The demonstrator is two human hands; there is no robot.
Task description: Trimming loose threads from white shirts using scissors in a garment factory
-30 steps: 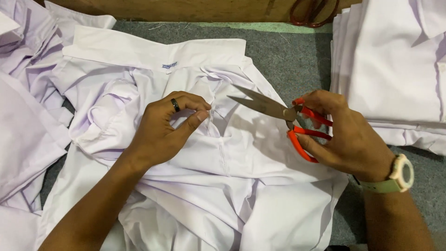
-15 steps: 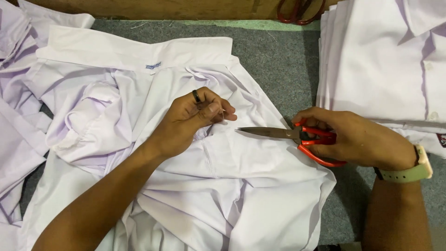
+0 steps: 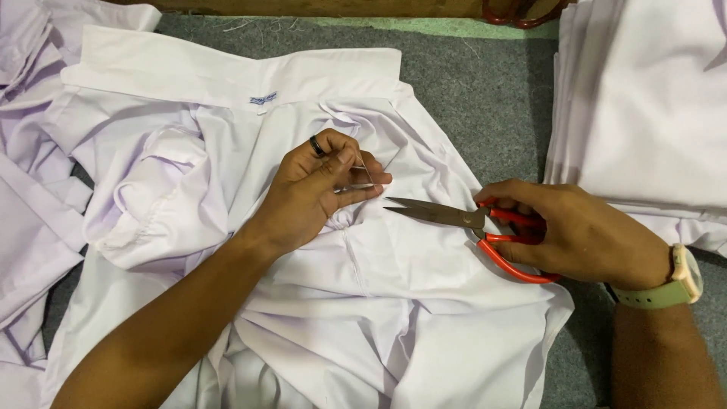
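A white shirt (image 3: 189, 151) lies crumpled on the grey table, collar at the top. My left hand (image 3: 314, 189), with a dark ring on one finger, pinches a small fold of the shirt's fabric and a thin thread between thumb and fingers. My right hand (image 3: 583, 231), with a watch on a green strap at the wrist, grips red-handled scissors (image 3: 469, 227). The blades are slightly apart and point left, their tips just right of my left thumb.
A stack of folded white shirts (image 3: 644, 106) lies at the right. More loose white garments (image 3: 30, 189) are piled at the left. Grey felt table surface (image 3: 485, 106) shows between them. A red-rimmed object (image 3: 522, 11) sits at the top edge.
My left hand has lifted a pinch of fabric and thread. The scissors have swung from pointing up-left to level and moved closer to my left fingers.
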